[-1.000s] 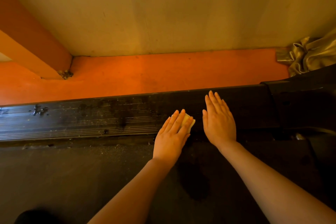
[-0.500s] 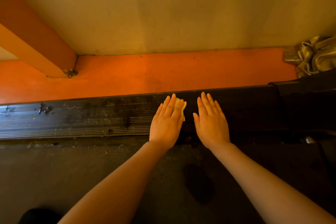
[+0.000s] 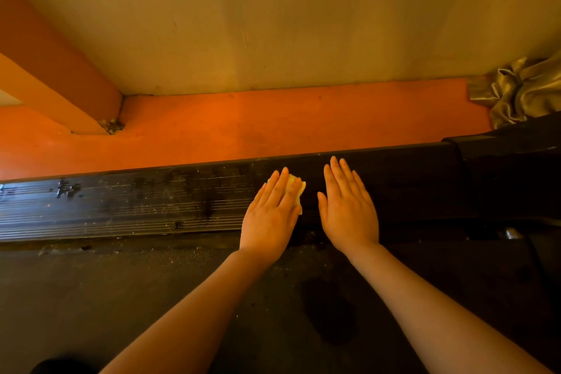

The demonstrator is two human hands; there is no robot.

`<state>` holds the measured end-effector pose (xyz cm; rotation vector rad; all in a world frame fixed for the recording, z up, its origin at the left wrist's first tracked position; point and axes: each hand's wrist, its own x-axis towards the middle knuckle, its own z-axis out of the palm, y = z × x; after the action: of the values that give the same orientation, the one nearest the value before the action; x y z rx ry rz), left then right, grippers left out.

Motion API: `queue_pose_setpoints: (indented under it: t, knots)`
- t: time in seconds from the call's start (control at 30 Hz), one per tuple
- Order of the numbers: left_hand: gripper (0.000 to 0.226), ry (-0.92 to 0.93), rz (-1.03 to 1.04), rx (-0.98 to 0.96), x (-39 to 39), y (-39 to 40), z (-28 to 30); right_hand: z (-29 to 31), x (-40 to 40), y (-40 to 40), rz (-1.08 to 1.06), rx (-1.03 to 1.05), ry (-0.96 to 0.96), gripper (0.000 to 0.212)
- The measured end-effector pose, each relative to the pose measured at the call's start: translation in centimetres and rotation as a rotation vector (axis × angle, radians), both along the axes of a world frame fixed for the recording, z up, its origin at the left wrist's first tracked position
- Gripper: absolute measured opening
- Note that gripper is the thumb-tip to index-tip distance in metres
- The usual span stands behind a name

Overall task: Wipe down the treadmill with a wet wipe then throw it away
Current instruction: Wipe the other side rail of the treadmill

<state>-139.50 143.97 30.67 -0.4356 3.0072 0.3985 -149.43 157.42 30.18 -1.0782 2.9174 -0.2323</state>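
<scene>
Both hands sit slightly further left along the rail than half a second ago, the wipe again under the left palm.

The left hand presses flat, fingers straight, on a crumpled pale yellow wet wipe whose edge peeks out by the fingertips; the right hand lies flat and empty just beside it. Both rest on the black ribbed side rail of the treadmill, which runs left to right, dusty and streaked at left, beside the dark grey running belt. Beyond lie an orange floor, a beige wall and crumpled shiny olive fabric. No writing is legible.
</scene>
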Motion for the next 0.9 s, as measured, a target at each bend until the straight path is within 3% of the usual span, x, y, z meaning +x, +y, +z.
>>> queue_pose_setpoints:
  t: [0.3, 0.47, 0.63, 0.9]
  knots:
    - [0.055, -0.036, 0.025, 0.002, -2.9, -1.2, 0.8, 0.0, 0.1, -0.1, -0.009, -0.002, -0.001, 0.058]
    - [0.052, -0.069, -0.094, 0.078, -7.0, -3.2, 1.6, 0.1, 0.1, -0.1, -0.038, -0.012, -0.01, 0.063]
    - [0.053, -0.238, -0.27, 0.131, -9.7, -4.5, 2.4, 0.0, 0.0, -0.1, -0.025, 0.015, 0.008, 0.06]
    - [0.052, -0.27, -0.219, 0.163, -9.2, -5.4, 2.3, 0.0, 0.0, 0.0, -0.017, -0.004, -0.003, 0.059]
